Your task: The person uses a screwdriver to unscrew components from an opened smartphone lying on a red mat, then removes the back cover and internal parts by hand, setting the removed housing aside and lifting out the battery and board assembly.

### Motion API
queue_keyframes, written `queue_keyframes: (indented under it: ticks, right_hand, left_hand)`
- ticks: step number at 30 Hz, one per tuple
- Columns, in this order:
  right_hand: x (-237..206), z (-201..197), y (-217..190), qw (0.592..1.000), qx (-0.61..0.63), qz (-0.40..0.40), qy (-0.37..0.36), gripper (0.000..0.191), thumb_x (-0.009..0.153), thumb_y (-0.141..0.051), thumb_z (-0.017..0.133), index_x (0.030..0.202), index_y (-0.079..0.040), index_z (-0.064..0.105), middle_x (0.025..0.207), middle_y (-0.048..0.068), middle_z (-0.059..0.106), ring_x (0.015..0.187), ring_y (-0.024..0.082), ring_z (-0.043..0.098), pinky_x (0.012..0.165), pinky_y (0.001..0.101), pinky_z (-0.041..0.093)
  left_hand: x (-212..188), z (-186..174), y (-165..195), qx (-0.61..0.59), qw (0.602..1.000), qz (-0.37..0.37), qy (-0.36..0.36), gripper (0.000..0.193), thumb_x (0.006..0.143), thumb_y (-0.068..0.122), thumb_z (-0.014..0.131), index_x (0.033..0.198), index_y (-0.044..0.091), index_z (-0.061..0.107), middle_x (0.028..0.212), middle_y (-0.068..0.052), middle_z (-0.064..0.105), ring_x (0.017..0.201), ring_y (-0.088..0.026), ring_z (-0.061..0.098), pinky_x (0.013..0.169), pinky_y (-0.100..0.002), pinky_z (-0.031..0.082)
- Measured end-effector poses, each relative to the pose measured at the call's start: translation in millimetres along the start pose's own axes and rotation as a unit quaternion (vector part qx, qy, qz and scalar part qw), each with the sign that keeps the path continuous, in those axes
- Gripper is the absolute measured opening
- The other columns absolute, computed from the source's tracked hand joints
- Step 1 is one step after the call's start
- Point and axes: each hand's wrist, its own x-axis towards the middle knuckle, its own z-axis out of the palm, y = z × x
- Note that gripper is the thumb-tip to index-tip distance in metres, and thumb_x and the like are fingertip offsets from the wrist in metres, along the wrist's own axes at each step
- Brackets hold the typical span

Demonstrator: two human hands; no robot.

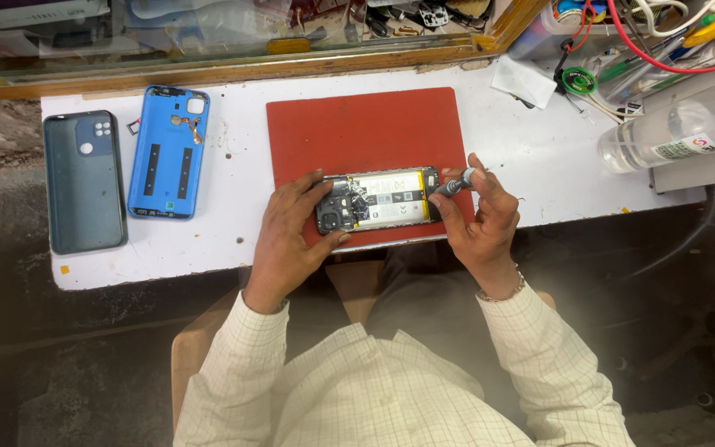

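Nearest the viewer, two hands in cream checked sleeves work at the front edge of a white worktop. The left hand is curled around the camera end of an opened smartphone, thumb and fingers clamping its sides. The right hand pinches a small grey screwdriver, its tip touching the phone's other end. The phone lies on a red mat. Further left lie a blue back cover and a dark teal phone case. At the far right rests a clear plastic bottle beside tangled cables.
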Motion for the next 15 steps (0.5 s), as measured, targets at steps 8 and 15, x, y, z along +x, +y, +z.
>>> queue_keyframes:
  ticks: [8, 15]
  right_hand:
    - [-7.2, -1.6, -3.9, 0.998, 0.049, 0.019, -0.028, 0.058, 0.104, 0.009, 0.062, 0.147, -0.017, 0.033, 0.127, 0.016, 0.069, 0.126, 0.03, 0.07, 0.126, 0.0482, 0.044]
    - [-4.5, 4.3, -4.7, 0.999, -0.018, 0.047, 0.005, 0.065, 0.092, 0.002, 0.078, 0.14, -0.013, 0.038, 0.136, 0.024, 0.055, 0.13, 0.034, 0.062, 0.111, 0.044, 0.055]
  left_hand:
    - [1.7, 0.4, 0.8, -0.001, 1.0, 0.005, 0.003, 0.069, 0.071, 0.019, 0.089, 0.133, 0.006, 0.062, 0.147, -0.013, 0.056, 0.136, -0.036, 0.05, 0.115, -0.047, 0.04]
    - [1.9, -0.2, 0.0, -0.004, 1.0, 0.008, 0.005, 0.068, 0.072, 0.018, 0.089, 0.133, 0.006, 0.062, 0.147, -0.013, 0.056, 0.136, -0.036, 0.05, 0.115, -0.046, 0.041]
